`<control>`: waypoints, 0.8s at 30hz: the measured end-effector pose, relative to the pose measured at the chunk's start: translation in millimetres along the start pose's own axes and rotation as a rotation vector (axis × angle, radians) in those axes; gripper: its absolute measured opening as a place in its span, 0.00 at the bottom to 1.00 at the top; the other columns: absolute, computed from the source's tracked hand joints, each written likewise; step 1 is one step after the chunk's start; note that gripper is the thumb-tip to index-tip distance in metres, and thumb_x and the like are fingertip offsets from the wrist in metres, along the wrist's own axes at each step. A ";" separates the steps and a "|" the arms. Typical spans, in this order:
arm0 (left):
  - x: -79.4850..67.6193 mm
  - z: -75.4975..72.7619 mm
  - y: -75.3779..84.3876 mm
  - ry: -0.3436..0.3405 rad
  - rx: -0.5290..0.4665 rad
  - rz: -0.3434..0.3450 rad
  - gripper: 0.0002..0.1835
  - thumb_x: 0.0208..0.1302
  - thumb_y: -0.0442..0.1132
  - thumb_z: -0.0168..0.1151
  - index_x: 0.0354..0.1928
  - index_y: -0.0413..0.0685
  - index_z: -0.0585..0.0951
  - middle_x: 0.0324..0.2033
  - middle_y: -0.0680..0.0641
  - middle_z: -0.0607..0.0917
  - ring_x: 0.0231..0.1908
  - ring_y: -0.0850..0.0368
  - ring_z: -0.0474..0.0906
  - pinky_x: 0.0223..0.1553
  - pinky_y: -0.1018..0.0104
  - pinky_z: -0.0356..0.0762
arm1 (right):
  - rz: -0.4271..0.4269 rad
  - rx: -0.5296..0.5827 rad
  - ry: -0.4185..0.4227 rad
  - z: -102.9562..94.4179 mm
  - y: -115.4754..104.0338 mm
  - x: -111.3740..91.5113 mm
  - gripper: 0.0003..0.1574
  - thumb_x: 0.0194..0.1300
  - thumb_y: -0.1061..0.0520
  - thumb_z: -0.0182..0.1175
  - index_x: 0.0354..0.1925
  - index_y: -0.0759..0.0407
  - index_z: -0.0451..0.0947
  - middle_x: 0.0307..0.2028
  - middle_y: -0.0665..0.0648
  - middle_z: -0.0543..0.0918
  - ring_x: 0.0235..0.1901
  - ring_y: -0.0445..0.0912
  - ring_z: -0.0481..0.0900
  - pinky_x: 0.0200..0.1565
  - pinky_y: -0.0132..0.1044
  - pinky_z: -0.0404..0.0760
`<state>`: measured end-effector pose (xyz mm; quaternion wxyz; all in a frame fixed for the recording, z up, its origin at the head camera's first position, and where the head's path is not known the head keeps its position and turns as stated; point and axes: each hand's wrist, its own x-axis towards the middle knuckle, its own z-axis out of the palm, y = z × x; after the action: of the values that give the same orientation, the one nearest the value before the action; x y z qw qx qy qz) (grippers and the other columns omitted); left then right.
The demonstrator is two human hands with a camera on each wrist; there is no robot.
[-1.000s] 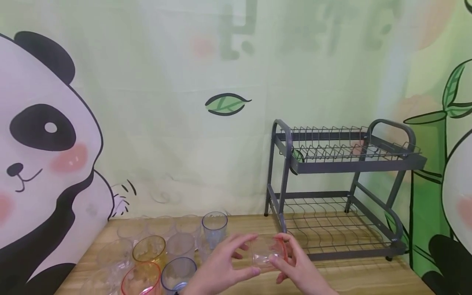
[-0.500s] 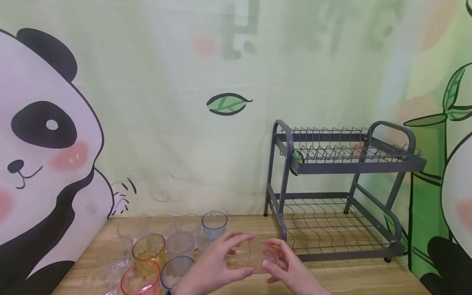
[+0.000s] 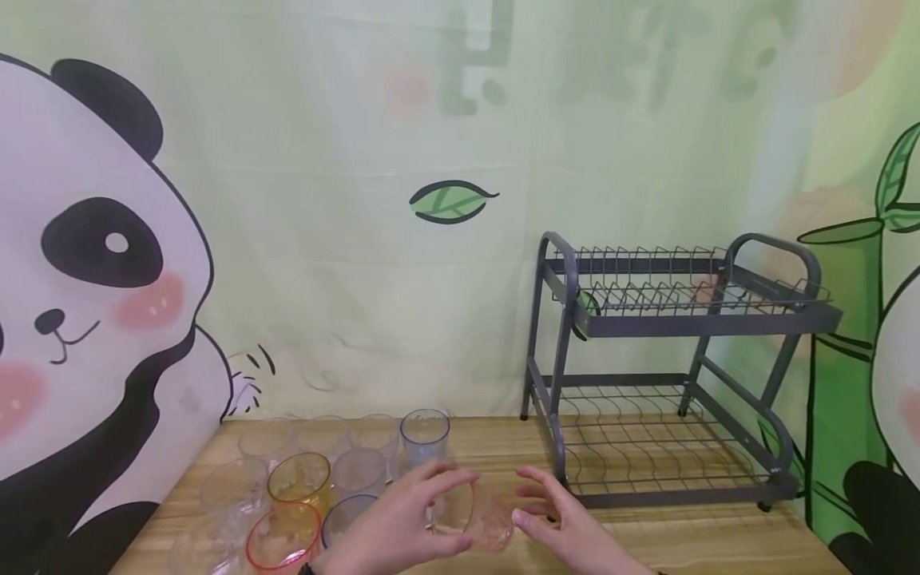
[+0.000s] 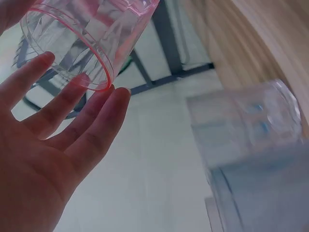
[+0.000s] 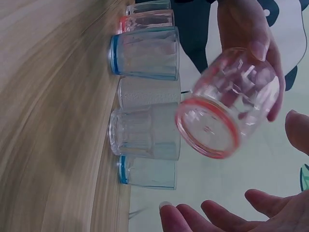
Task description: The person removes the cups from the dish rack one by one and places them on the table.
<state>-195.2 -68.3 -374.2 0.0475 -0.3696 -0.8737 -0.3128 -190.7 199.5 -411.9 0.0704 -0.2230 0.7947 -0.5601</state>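
A clear, pink-tinted drinking glass [image 3: 490, 523] is tilted between the hands, its red-edged base toward the right hand. My left hand [image 3: 406, 519] holds it near the mouth, between thumb and fingers. In the left wrist view, that hand's fingertips [image 4: 82, 79] touch the pink rim of the glass [image 4: 116, 34]. My right hand [image 3: 568, 523] is off the glass, fingers spread and slightly bent; in the right wrist view a gap lies between the right hand [image 5: 256, 212] and the red base of the glass [image 5: 212, 130].
Several upright glasses crowd the table's left side, including a yellow glass [image 3: 316, 495], a red-rimmed glass [image 3: 283, 547] and a blue-rimmed glass [image 3: 424, 443]. A dark two-tier dish rack [image 3: 690, 323] stands at the right rear, before a panda-printed curtain [image 3: 374, 279].
Both hands have moved left with the glass. My right hand, which was holding the base, has let go. The glass has tipped base-downward in the left hand's grip.
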 end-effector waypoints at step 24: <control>-13.6 3.9 -21.9 -0.147 0.364 0.008 0.28 0.54 0.54 0.72 0.58 0.60 0.79 0.46 0.57 0.78 0.48 0.57 0.74 0.49 0.55 0.75 | 0.074 -0.126 -0.014 14.2 -0.1 12.1 0.40 0.72 0.42 0.55 0.72 0.59 0.56 0.63 0.70 0.68 0.58 0.68 0.69 0.53 0.63 0.72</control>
<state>-199.6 -86.0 -392.8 0.0507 -0.3803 -0.9154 -0.1218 -196.4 182.0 -415.3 0.0823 -0.2014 0.8355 -0.5047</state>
